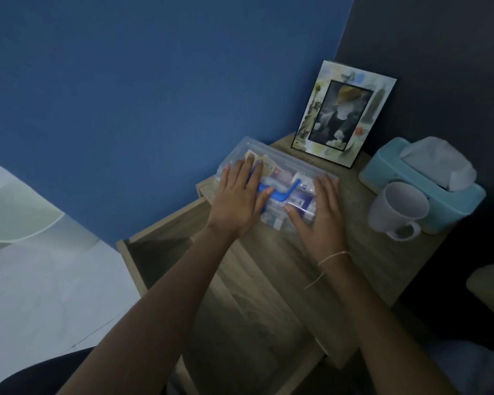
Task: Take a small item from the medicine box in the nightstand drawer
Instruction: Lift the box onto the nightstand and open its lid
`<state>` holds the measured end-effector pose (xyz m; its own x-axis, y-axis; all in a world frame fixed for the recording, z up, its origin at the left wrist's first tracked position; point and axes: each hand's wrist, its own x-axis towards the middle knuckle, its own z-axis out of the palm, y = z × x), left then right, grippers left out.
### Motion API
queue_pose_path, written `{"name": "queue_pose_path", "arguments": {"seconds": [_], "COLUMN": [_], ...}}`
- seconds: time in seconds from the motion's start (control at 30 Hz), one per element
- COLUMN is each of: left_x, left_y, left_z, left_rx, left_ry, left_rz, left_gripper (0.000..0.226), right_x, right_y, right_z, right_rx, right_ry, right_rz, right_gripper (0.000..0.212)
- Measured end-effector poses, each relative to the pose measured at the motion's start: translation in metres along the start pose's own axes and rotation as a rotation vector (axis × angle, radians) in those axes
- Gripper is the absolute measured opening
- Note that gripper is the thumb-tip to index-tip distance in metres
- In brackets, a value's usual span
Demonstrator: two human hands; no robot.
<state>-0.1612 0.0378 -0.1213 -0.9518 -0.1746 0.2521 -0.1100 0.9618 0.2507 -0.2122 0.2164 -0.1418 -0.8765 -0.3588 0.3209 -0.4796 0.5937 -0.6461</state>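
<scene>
Both palms lie spread flat on the clear medicine box (pixel 280 186) at frame centre, left hand (pixel 237 201) over its blue handle (pixel 280 192), right hand (pixel 320 218) on its near end. It sits on the nightstand top (pixel 362 252), the drawer (pixel 166 252) open at lower left. Opening looks underway; next, unlatching the lid.

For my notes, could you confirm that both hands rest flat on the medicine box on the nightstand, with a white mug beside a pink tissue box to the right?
Not quite: in the head view the tissue box is light blue, not pink. The rest stands: left hand, right hand, medicine box, nightstand, mug.

Photo frame (pixel 343 114), white mug (pixel 397 208), tissue box (pixel 422 178)
</scene>
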Motion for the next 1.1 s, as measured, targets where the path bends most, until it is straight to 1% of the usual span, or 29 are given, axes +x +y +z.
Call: {"name": "queue_pose_path", "arguments": {"seconds": [0.13, 0.23, 0.33, 0.37, 0.43, 0.5, 0.53, 0.57, 0.67, 0.7, 0.77, 0.87, 0.97, 1.1], "left_x": [0.013, 0.017, 0.017, 0.015, 0.003, -0.013, -0.02, -0.025, -0.025, -0.023, -0.018, -0.015, -0.014, -0.01], "left_y": [0.004, 0.005, 0.004, 0.005, 0.008, 0.015, 0.019, 0.023, 0.031, 0.033, 0.036, 0.039, 0.038, 0.034], "left_z": [0.007, 0.007, 0.005, 0.003, 0.001, 0.004, 0.007, 0.01, 0.016, 0.017, 0.019, 0.021, 0.02, 0.015], "left_rx": [0.007, 0.014, -0.032, -0.091, -0.268, -0.436, -0.5, -0.572, -0.888, -1.001, -1.147, -1.233, -1.272, -1.231], "left_ry": [-0.009, -0.02, -0.008, 0.027, 0.19, 0.39, 0.441, 0.446, 0.309, 0.253, 0.171, 0.102, 0.058, 0.044], "left_rz": [-0.03, -0.031, -0.018, -0.029, -0.117, -0.275, -0.356, -0.436, -0.683, -0.741, -0.816, -0.883, -0.903, -0.88], "left_gripper": [0.062, 0.063, 0.064, 0.062, 0.054, 0.043, 0.038, 0.034, 0.028, 0.03, 0.036, 0.04, 0.045, 0.027], "right_x": [0.019, 0.02, 0.017, 0.013, 0.002, -0.013, -0.02, -0.025, -0.033, -0.033, -0.034, -0.034, -0.034, -0.034], "right_y": [0.015, 0.018, 0.014, 0.013, 0.014, 0.019, 0.021, 0.023, 0.025, 0.024, 0.023, 0.024, 0.027, 0.03], "right_z": [-0.001, 0.001, 0.005, 0.006, 0.009, 0.013, 0.014, 0.016, 0.021, 0.022, 0.024, 0.026, 0.026, 0.027], "right_rx": [0.05, 0.149, 0.273, 0.344, 0.468, 0.497, 0.499, 0.504, 0.435, 0.385, 0.328, 0.276, 0.239, 0.198], "right_ry": [0.003, 0.018, 0.062, 0.081, 0.084, 0.03, 0.006, -0.008, -0.005, 0.001, 0.005, 0.004, 0.005, 0.03], "right_rz": [-0.018, 0.025, 0.11, 0.168, 0.269, 0.313, 0.324, 0.335, 0.348, 0.344, 0.328, 0.313, 0.303, 0.286], "right_gripper": [0.076, 0.08, 0.093, 0.1, 0.105, 0.099, 0.095, 0.091, 0.074, 0.069, 0.065, 0.062, 0.06, 0.058]}}
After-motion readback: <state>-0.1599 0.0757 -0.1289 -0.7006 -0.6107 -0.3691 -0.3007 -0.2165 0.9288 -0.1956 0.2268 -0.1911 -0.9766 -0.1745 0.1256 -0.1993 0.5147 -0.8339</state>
